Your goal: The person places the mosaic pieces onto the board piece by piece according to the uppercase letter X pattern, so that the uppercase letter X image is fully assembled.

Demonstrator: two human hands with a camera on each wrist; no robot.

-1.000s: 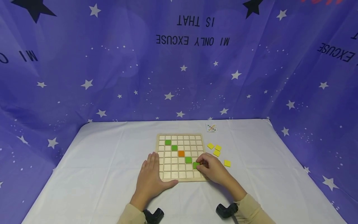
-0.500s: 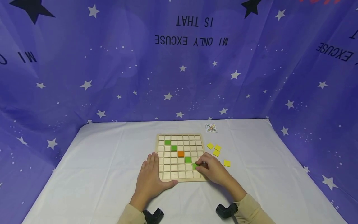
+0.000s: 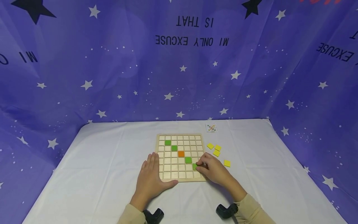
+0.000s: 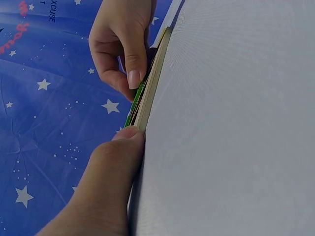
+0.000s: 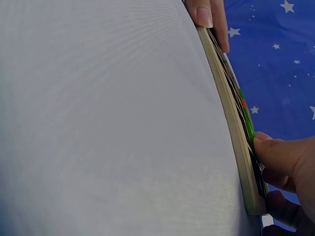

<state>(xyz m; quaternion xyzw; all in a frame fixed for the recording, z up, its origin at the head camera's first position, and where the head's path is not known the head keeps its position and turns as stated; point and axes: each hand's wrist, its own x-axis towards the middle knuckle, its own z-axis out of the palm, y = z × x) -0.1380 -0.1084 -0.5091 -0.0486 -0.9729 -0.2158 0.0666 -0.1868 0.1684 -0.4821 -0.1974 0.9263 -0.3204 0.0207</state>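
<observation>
A wooden grid board [image 3: 170, 175] lies on the white table. My left hand [image 3: 151, 177] rests along its left side, fingers straight and thumb spread along the near edge. Toward the board's near right, my right hand [image 3: 213, 169] holds a green tile [image 3: 194, 166] between thumb and fingers, which partly cover it. In the right wrist view, the thumb [image 5: 275, 150] touches a green tile at the board's top. An orange tile [image 3: 181, 153] and other green tiles, one being [image 3: 188, 160], sit in grid squares along a diagonal.
Several yellow tiles, among them a separate yellow tile [image 3: 227, 163], lie right of the board. A small printed grid card [image 3: 211, 128] is farther back. Behind the white table [image 3: 112, 149] hangs a purple star-patterned cloth [image 3: 139, 71].
The green tile under my right fingers has shifted slightly toward the near side, and more of it is covered. My left hand stays where it was.
</observation>
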